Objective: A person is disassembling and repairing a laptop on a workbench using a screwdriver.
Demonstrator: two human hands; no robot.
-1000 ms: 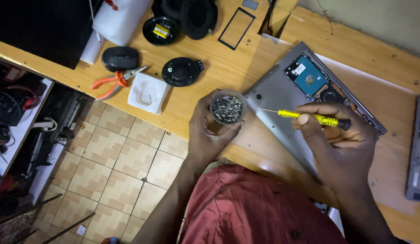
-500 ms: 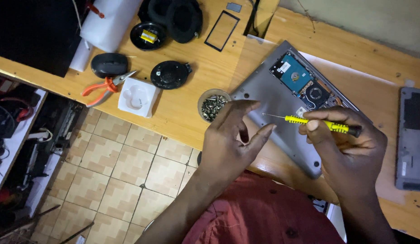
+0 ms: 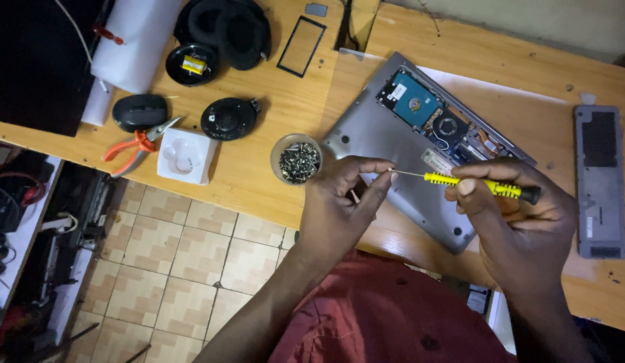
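An open grey laptop base (image 3: pixel 376 131) lies bottom up on the wooden desk (image 3: pixel 259 178), with its blue hard drive (image 3: pixel 412 102) and fan exposed. My right hand (image 3: pixel 521 222) grips a yellow-handled screwdriver (image 3: pixel 474 185) held level above the laptop, shaft pointing left. My left hand (image 3: pixel 339 205) pinches thumb and forefinger at the shaft's tip; whatever sits between them is too small to make out. A small round cup of screws (image 3: pixel 298 160) stands on the desk just left of that hand.
A grey laptop cover panel (image 3: pixel 598 181) lies at the right. To the left are orange-handled pliers (image 3: pixel 134 146), a white square box (image 3: pixel 186 156), a black mouse (image 3: pixel 139 111), black headphone parts (image 3: pixel 228 30), a white roll (image 3: pixel 134 40) and a black frame (image 3: pixel 301 46). Tiled floor lies below the desk edge.
My left hand set the cup of screws down on the desk, then moved right and brought its fingertips to the screwdriver tip. The right hand kept hold of the screwdriver.
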